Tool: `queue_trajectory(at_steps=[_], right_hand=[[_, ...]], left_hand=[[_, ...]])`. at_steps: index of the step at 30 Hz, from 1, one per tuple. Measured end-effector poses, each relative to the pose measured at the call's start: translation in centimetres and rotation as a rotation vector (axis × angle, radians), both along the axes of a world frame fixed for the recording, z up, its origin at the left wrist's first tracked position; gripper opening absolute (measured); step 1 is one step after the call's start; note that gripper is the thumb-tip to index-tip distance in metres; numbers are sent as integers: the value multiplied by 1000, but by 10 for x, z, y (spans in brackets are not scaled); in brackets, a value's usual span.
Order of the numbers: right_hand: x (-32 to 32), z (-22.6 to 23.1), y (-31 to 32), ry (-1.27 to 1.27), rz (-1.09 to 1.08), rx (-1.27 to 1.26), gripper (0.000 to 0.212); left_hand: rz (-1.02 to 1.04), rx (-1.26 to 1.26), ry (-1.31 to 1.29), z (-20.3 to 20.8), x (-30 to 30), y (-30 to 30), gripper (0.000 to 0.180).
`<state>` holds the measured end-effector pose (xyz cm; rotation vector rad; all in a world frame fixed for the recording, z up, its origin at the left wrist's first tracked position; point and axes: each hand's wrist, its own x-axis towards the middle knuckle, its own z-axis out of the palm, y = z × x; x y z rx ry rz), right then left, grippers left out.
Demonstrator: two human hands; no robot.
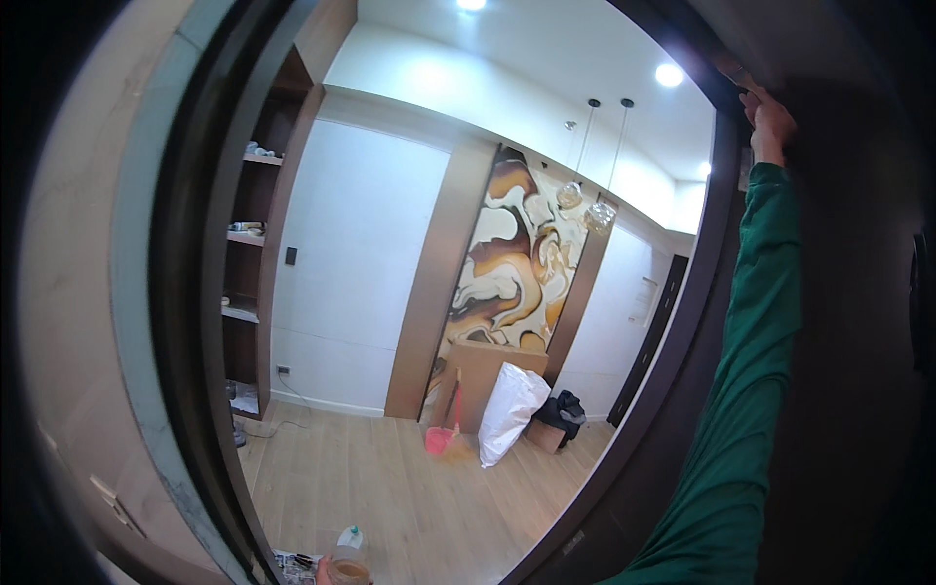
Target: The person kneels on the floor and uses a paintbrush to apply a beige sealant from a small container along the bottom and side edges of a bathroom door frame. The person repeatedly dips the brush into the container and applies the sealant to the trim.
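My right arm, in a green sleeve, reaches up along the dark door frame. At the top corner of the frame, my right hand is closed round a paintbrush, whose bristle end lies close against the dark surface. Low at the bottom edge, only a bit of my left hand shows, wrapped against the side of a clear plastic container with something brownish in it. Just beyond it appears a clear bottle top with a green cap.
Through the doorway, a white sack, a pink dustpan and a black bag stand by a patterned wall panel. Shelves line the left side. Two glass pendant lamps hang inside. A cable trails on the wooden floor.
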<state>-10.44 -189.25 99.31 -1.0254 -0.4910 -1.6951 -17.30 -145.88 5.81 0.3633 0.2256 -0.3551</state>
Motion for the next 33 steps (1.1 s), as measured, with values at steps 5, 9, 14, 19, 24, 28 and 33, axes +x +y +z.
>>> queue_trajectory(at_steps=[5,9,14,19,24,28,33], right_hand=[[31,-62,0,-229,-622,1,25],[46,-61,0,-278,-863,49,31],[54,-19,-6,62,-915,138,35],[64,22,14,227,-1262,-52,30],[78,52,63,-47,-815,114,33],[84,39,116,-97,-609,-161,33],[56,-25,160,-349,-489,-283,24]], left_hand=[[29,112,81,22,-1,-16,49],[11,203,54,52,-4,-23,35],[2,197,12,77,-12,-24,16],[-11,76,-53,70,-16,-24,22],[26,140,2,35,-16,-21,50],[-9,157,9,12,-9,-16,54],[-139,102,46,27,-14,-10,75]])
